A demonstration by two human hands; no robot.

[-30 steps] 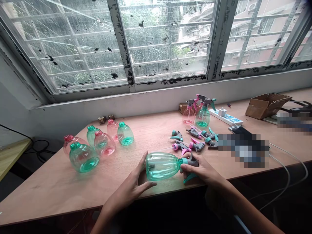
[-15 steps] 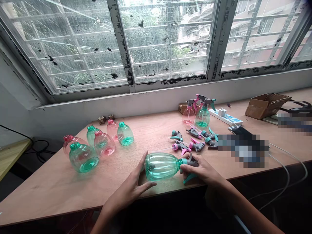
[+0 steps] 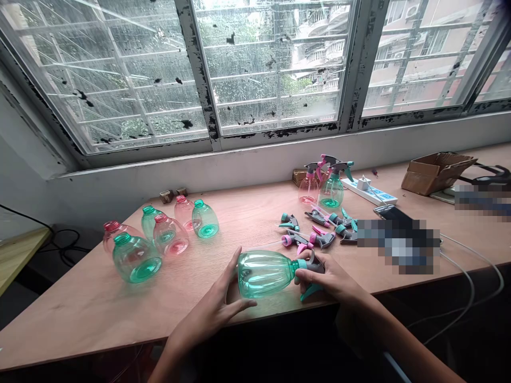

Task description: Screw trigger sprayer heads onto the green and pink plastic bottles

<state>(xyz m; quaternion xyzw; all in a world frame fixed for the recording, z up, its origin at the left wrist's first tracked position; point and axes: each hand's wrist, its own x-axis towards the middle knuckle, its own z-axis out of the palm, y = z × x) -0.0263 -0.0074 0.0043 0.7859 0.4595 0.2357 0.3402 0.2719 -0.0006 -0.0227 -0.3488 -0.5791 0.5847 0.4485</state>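
A clear green spray bottle (image 3: 265, 274) lies on its side in the air above the table's front edge, its base to the left. My left hand (image 3: 223, 298) cups the base end between thumb and fingers, with a gap showing at the palm. At the neck, my right hand (image 3: 319, 274) is closed around the grey and teal trigger sprayer head (image 3: 314, 263), which sits on the bottle's mouth. How far it is screwed on cannot be seen. Behind my right hand lie several loose trigger sprayer heads (image 3: 323, 239) in grey, pink and teal.
Several open pink and green bottles (image 3: 138, 260) stand at the left of the wooden table (image 3: 99, 314). At the back stand spray bottles with heads fitted (image 3: 331, 191). A power strip (image 3: 371, 192), a phone (image 3: 393, 215), white cables and a cardboard box (image 3: 433, 175) are on the right.
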